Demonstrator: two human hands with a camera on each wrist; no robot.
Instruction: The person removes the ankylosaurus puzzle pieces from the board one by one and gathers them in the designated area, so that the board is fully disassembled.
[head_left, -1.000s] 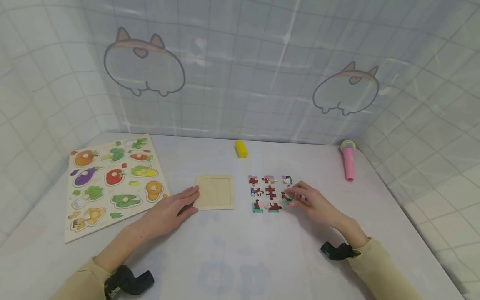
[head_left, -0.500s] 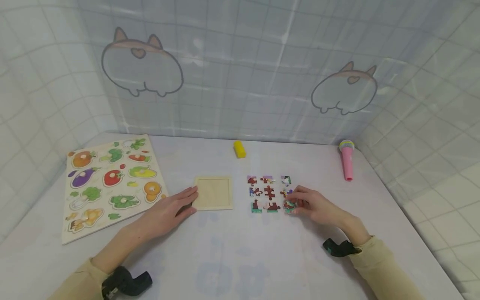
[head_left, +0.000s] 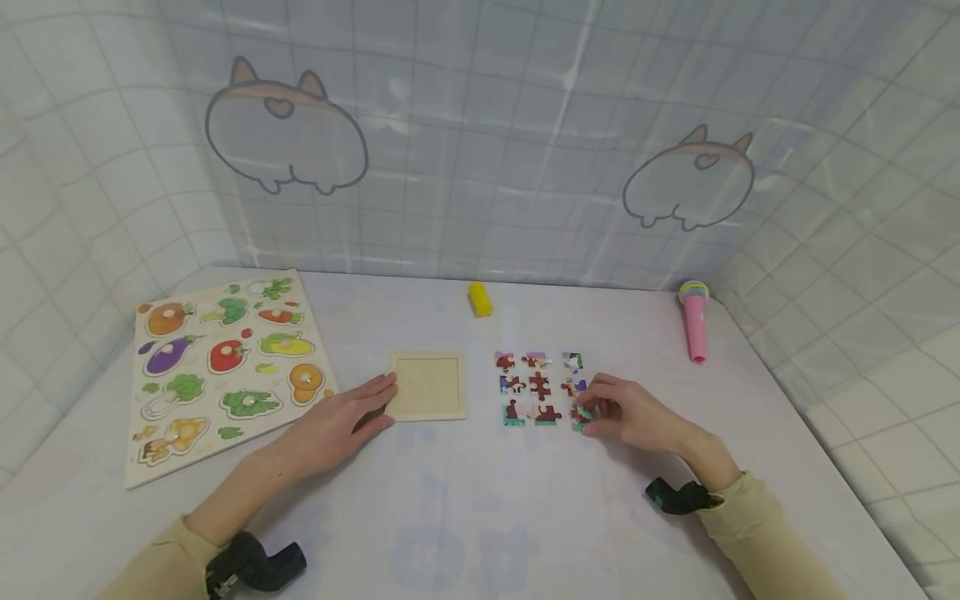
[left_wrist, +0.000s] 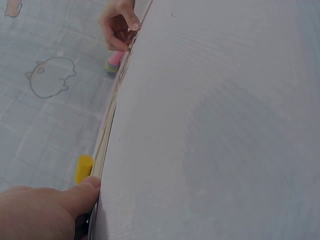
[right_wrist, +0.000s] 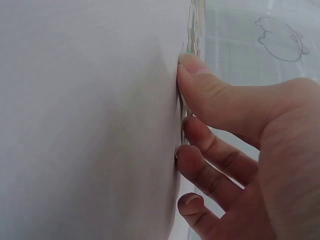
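My right hand (head_left: 630, 412) pinches a jigsaw piece (head_left: 580, 415) at the lower right corner of a grid of jigsaw pieces (head_left: 539, 385). The pieces lie slightly apart in three rows, brown with green and purple parts. In the right wrist view, the thumb and fingers (right_wrist: 197, 132) are down at the table surface, and the piece is mostly hidden. To the left of the grid lies a square wooden puzzle tray (head_left: 427, 387) with nothing in it. My left hand (head_left: 337, 425) rests on the table, relaxed, its fingertips and thumb touching the tray's left edge.
A vegetable peg puzzle board (head_left: 225, 367) lies on the left, partly beside the left forearm. Behind the tray and pieces is a yellow block (head_left: 480, 299). A pink toy microphone (head_left: 696, 321) lies at the back right. Tiled-pattern curtains surround the table.
My right hand has moved a little toward me, from the grid's right middle to its lower right corner. The right middle piece now shows behind the fingers. My left hand stays at the tray.
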